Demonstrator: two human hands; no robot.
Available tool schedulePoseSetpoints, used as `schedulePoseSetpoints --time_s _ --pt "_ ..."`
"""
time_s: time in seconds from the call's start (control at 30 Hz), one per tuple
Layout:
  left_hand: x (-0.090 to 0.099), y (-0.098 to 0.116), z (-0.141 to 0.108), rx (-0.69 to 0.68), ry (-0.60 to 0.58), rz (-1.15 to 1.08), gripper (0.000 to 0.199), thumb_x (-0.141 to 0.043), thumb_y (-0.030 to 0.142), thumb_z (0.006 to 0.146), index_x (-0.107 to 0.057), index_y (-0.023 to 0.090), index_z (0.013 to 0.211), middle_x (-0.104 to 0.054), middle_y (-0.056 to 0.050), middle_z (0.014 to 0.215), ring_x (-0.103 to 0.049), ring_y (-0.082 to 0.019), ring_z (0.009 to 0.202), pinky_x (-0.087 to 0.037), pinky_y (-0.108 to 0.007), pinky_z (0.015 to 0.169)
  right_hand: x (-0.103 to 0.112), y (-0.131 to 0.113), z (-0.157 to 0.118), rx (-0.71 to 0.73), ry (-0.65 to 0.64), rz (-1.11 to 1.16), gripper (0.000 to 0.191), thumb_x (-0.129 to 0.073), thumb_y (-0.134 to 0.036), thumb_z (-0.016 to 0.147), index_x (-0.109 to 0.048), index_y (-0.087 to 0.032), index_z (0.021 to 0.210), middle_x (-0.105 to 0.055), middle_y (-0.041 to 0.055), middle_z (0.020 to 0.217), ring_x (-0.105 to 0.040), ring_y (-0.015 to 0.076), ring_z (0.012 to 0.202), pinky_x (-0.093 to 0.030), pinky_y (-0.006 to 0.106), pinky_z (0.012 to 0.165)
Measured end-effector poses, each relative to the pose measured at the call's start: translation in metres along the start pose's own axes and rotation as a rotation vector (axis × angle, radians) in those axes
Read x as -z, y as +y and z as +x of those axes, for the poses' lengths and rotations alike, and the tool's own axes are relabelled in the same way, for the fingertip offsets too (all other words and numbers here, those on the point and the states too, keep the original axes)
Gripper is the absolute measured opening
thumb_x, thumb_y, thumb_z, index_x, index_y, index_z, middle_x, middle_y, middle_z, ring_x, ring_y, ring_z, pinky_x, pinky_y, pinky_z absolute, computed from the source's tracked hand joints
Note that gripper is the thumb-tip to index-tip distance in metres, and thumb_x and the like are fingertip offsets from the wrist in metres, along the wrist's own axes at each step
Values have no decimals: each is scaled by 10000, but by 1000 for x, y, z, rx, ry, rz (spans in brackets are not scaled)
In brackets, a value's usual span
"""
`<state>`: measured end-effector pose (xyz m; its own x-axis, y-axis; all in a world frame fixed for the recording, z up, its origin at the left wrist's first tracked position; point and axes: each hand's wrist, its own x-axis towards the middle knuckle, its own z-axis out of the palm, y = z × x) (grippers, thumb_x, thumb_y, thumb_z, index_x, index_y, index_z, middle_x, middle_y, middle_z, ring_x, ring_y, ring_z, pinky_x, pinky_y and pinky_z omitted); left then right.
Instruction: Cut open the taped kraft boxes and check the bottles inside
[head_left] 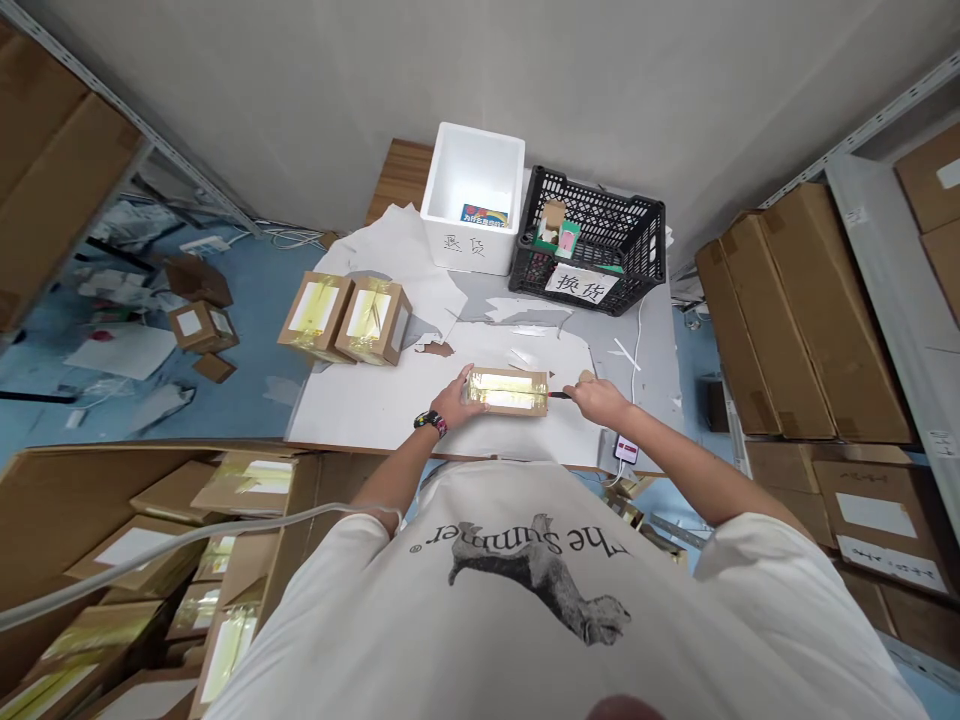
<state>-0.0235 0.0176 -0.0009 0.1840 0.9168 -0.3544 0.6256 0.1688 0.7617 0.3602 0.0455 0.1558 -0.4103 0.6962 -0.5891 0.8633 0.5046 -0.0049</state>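
A small brown carton (507, 391) with yellowish tape and a white label lies on the white-covered table (360, 405) in front of me. My left hand (454, 402) grips its left end, thumb and fingers around the edge. In my right hand (600, 402) is a thin dark tool with a reddish part (559, 395), the fingers closed on it. Its tip touches the right end of the carton, at the taped seam; the exact kind of tool is hard to make out.
Two taped cartons (375, 320) stand at the table's left. Behind are a white foam box (469, 245) and a black crate (626, 290). A phone (625, 449) lies at the front right edge. Shelves with cartons (810, 310) flank the right; a large box of parcels (300, 520) is front left.
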Motion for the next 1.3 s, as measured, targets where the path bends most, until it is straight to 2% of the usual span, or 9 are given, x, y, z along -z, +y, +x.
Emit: schedulePoseSetpoints --time_s 0.13,0.2,0.3,0.43,0.57,0.67,0.83,1.1,1.3 --pt "2 5 1 3 -21 81 1278 -908 670 813 -231 390 1859 -671 -113 1587 -775 -287 1013 -602 -434 971 -5 5 -10 6 -41 -77 481 -443 -17 1043 -673 -186 1431 -794 191 1209 -792 345 1137 -516 394 915" --pt "4 6 2 9 -20 123 1269 -899 681 817 -236 385 1858 -682 -118 1569 -777 -300 1008 -606 -447 956 -12 10 -13 6 -42 -98 499 -424 -19 1059 -635 -201 1473 -779 188 1259 -792 332 1130 -517 383 913" --pt "5 6 4 -31 18 185 1262 -890 697 815 -263 351 1854 -667 -129 1601 -729 -396 1276 -582 -508 1086 -25 14 -18 -9 -56 -102 529 -417 -32 1081 -570 -217 1552 -766 182 1295 -791 312 1118 -516 368 930" --pt "1 8 8 -114 78 265 1259 -886 639 823 -273 256 1853 -494 -165 1784 -470 -460 1625 -405 -592 1338 -33 8 -18 1 -49 -93 591 -391 -31 1085 -480 -168 1652 -750 213 1321 -785 309 1145 -521 362 936" --pt "-10 21 11 -184 91 385 1287 -896 611 823 -247 225 1865 -253 -169 1917 -284 -477 1735 -324 -612 1395 -29 -1 -11 55 -39 -80 663 -391 -73 1106 -368 -187 1759 -713 240 1405 -791 316 1134 -532 380 946" --pt "-21 29 14 -201 41 425 1309 -898 692 815 -260 245 1867 -186 -148 1940 -231 -485 1759 -330 -613 1394 -25 -1 -4 70 -45 -56 591 -364 -129 1148 -413 -199 1732 -739 229 1364 -790 324 1141 -539 386 956" --pt "-29 27 16 -188 33 422 1323 -876 770 828 -260 235 1869 -174 -160 1939 -243 -464 1762 -362 -575 1389 -25 6 2 55 -39 -38 439 -372 -256 1198 -527 -211 1605 -791 212 1284 -776 338 1201 -531 396 997" --pt "-27 28 9 -198 72 451 1298 -876 768 827 -282 261 1863 -272 -155 1910 -357 -449 1708 -384 -565 1374 -24 10 -6 17 -45 -29 447 -358 -217 1183 -558 -217 1583 -813 198 1256 -788 334 1176 -519 400 994" --pt "-27 27 12 -186 79 468 1289 -864 779 826 -286 276 1862 -259 -142 1917 -351 -448 1710 -387 -560 1368 -34 14 -7 -4 -29 -25 444 -351 -257 1199 -554 -232 1593 -806 196 1287 -789 326 1184 -527 391 983"
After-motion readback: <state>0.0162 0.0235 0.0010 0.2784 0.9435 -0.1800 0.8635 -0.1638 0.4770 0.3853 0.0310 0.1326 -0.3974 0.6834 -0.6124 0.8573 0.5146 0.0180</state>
